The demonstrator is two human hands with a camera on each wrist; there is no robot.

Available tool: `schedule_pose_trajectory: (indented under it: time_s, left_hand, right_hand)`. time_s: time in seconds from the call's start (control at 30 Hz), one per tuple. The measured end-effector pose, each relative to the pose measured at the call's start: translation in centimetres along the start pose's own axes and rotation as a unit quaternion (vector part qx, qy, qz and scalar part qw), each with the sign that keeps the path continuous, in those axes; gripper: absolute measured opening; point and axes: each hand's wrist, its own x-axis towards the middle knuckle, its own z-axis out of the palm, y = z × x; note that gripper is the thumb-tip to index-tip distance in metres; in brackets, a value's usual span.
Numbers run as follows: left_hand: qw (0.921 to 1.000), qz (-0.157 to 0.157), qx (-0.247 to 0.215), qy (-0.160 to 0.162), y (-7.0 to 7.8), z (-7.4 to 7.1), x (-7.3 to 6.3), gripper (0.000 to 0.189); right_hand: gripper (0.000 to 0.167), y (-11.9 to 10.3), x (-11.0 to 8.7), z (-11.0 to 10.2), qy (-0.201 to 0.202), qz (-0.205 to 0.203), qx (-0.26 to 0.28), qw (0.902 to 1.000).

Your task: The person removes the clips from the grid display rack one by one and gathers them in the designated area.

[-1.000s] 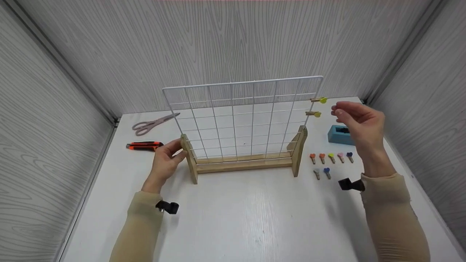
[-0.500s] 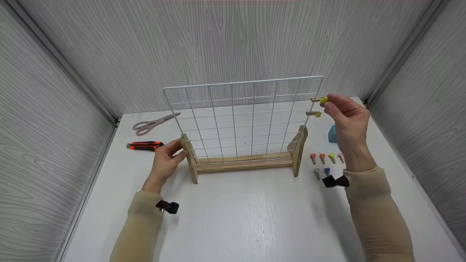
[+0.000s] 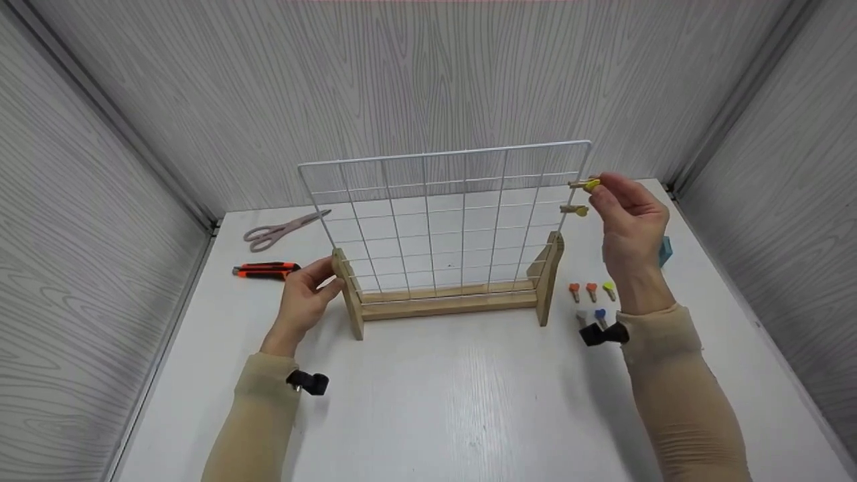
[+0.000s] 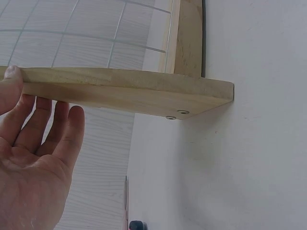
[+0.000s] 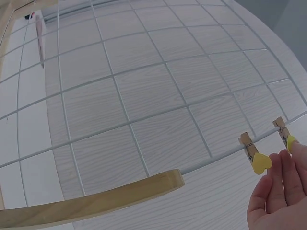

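Observation:
A white wire grid (image 3: 445, 221) stands upright in a wooden stand (image 3: 448, 308). My left hand (image 3: 307, 298) grips the stand's left side piece, thumb in front and fingers behind in the left wrist view (image 4: 38, 158). At the grid's right edge, my right hand (image 3: 633, 217) pinches the upper clothespin (image 3: 584, 184) by its yellow heart end. That clothespin sits on the edge wire. Just below it, a second clothespin with a yellow heart (image 5: 260, 163) is clipped to the same wire, apart from my thumb.
Several small heart clothespins (image 3: 592, 291) lie in rows at the right, partly hidden by my right wrist. A blue block-shaped holder (image 3: 665, 251) is behind that hand. Scissors (image 3: 284, 231) and an orange-black utility knife (image 3: 266, 270) lie at left.
My right hand has moved left to the upper yellow clothespin and taken hold of it. The grid has shifted very slightly left. My left hand has stayed on the stand.

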Motion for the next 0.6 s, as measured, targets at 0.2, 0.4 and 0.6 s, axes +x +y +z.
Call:
schedule_pose_trajectory:
  time_s: [0.2,0.4,0.6]
  left_hand:
    - [0.9999,-0.001,-0.010,0.003,0.01,0.06,0.05,0.044]
    - [1.0000,0.002,-0.004,0.001,-0.05,-0.03,0.00,0.044]
    - [1.0000,0.000,-0.002,0.001,-0.13,0.02,0.03,0.044]
  right_hand:
    - [0.023,0.06,-0.03,0.15,0.004,-0.003,-0.007,1.0000]
    - [0.017,0.04,-0.03,0.26,0.010,-0.004,0.008,0.9999]
    - [0.017,0.03,0.23,0.24,0.014,-0.015,0.017,0.9996]
